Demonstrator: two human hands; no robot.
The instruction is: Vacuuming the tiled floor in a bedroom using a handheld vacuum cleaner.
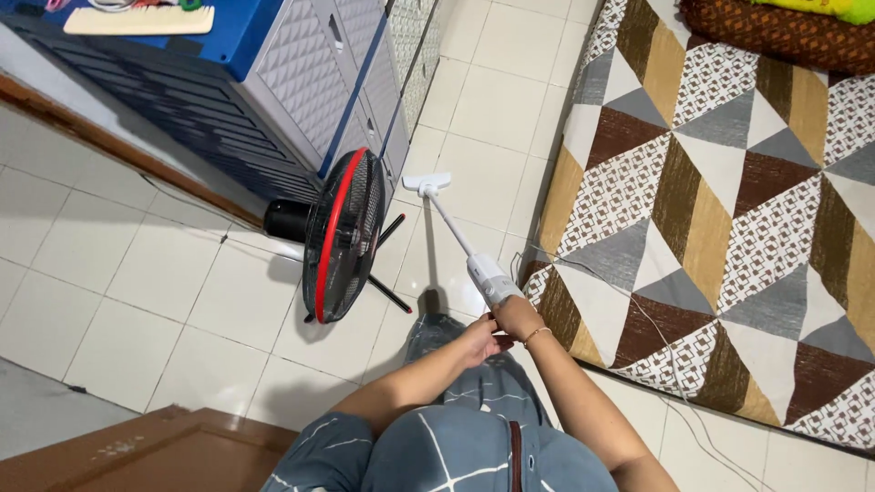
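Note:
A white stick vacuum cleaner (465, 246) slants across the tiled floor, its flat head (427, 182) resting on the tiles near the cabinet. My right hand (516, 314) grips the vacuum's body at its near end. My left hand (480, 342) is closed just below it, touching the right hand and the handle; whether it grips the handle is unclear. A thin bracelet sits on my right wrist.
A black and red floor fan (339, 235) stands left of the vacuum. Grey plastic drawer cabinets (301, 82) with a blue top are behind it. A patterned mattress (720, 200) lies on the right, with a thin cable (656, 346) across it. A wooden door edge (155, 451) is at lower left.

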